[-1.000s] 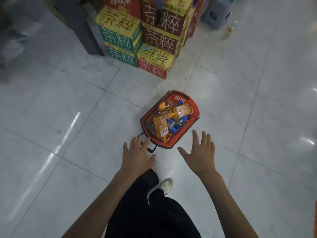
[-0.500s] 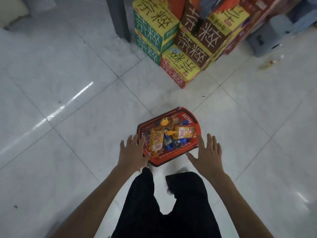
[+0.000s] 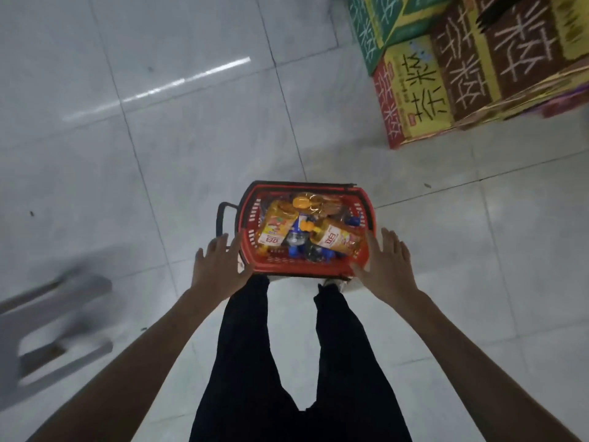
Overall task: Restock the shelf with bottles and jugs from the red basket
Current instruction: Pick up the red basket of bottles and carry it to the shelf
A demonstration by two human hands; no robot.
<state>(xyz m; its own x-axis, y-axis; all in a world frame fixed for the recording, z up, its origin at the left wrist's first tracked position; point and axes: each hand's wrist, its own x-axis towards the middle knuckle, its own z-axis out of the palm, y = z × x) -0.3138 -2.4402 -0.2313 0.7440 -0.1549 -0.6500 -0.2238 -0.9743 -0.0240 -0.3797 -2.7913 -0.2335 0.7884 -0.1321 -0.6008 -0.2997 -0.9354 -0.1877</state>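
Both hands now flank the basket (image 3: 306, 269), closer than before. Head view: left hand (image 3: 220, 269) and right hand (image 3: 387, 266) spread flat, gripping nothing, at its sides, likely to lift. Jugs (image 3: 338, 242) inside; basket on floor, shelf unseen.

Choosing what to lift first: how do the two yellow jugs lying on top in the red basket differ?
The left jug lies lengthwise along the basket's left wall, nearer the left hand; the right jug lies crosswise by the right hand. The right jug's orange cap points to the middle; the left jug's cap is unclear. Both are yellow, red-and-white labelled, on their sides.
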